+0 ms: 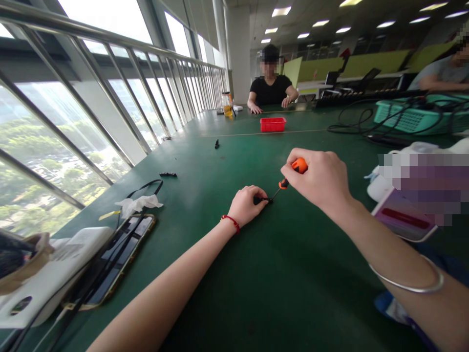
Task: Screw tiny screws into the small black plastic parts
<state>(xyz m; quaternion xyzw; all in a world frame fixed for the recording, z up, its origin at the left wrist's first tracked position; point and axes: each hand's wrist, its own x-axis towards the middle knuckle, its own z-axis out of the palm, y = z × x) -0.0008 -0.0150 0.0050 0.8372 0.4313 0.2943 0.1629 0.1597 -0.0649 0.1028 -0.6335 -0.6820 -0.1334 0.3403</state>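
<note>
Low on the green table [234, 166], my left hand [246, 206] is closed around a small black part [261, 200], whose right end sticks out past the fingertips. An orange and black screwdriver [299, 166] is gripped in my right hand [322, 176]. It slants down to the left, and its thin shaft reaches the exposed end of the black part. Whether the tip sits in a screw is too small to tell. Two other small black pieces lie further left, one [217, 143] toward the back and one [168, 174] nearer the railing.
A red tray [273, 124] stands further back, before a seated person [271, 88]. On the left are a phone [120, 259], cables, crumpled tissue [139, 205] and a white power strip [54, 274]. A teal basket [410, 117] with black cables is at right, near a pinkish box [403, 215].
</note>
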